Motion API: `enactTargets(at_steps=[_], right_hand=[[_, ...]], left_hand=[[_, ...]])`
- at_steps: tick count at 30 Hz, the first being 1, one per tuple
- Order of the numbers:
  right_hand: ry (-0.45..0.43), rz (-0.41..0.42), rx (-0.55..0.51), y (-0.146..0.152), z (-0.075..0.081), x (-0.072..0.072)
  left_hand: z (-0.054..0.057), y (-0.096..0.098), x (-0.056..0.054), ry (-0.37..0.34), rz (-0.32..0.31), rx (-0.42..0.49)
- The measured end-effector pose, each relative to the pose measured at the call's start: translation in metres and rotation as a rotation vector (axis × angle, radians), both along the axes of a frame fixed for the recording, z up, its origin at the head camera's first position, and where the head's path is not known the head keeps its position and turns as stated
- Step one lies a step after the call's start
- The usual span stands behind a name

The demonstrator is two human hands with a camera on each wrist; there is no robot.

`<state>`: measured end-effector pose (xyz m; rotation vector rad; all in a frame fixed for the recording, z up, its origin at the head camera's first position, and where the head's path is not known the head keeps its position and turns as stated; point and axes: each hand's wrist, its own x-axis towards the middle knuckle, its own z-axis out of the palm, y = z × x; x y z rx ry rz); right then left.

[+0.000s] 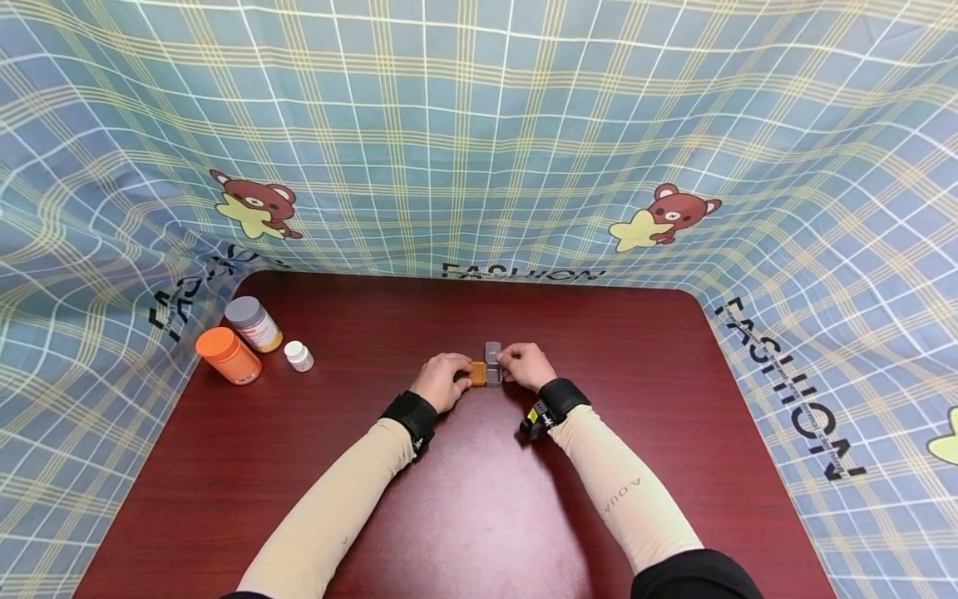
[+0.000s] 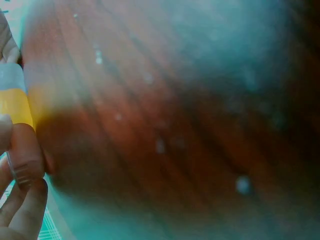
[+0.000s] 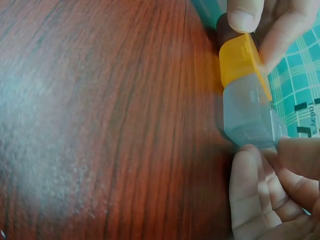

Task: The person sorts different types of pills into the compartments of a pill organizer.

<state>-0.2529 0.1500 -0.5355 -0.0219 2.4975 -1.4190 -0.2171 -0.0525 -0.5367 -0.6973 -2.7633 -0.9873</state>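
A small pill box (image 1: 479, 373) with an orange and a grey translucent compartment lies between the two hands. Its grey lid (image 1: 492, 351) stands open, swung toward the far side. My left hand (image 1: 443, 381) holds the orange end between thumb and fingers. At the grey end, my right hand (image 1: 527, 366) pinches the edge beside the raised lid. The right wrist view shows the orange compartment (image 3: 235, 62) next to the grey compartment (image 3: 245, 110); a darker part beyond the orange is mostly covered by the left fingers. What the compartments contain cannot be made out.
At the table's left edge stand an orange jar (image 1: 229, 356), a grey-lidded bottle (image 1: 254, 324) and a small white bottle (image 1: 298, 356). The dark red table (image 1: 359, 316) is bordered by a checked cloth (image 1: 479, 150) at its back and sides.
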Motion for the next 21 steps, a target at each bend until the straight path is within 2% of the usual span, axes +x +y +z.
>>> enactTargets(at_steps=[8, 11, 15, 18, 21], right_hand=[[-0.075, -0.019, -0.118, 0.000, 0.002, 0.001], [-0.080, -0.016, -0.143, 0.002, 0.000, 0.001], [-0.070, -0.003, -0.146, 0.004, -0.005, -0.002], [-0.064, 0.000, -0.135, 0.005, -0.007, -0.002], [-0.070, 0.002, -0.137, 0.005, -0.009, -0.003]], left_hand=[[0.004, -0.007, 0.000, -0.023, 0.000, 0.002], [0.011, -0.020, -0.004, -0.021, 0.041, 0.022], [0.022, -0.057, -0.014, 0.036, 0.175, 0.077], [0.027, -0.097, -0.018, 0.152, 0.310, 0.140], [0.031, -0.137, -0.017, 0.267, 0.437, 0.215]])
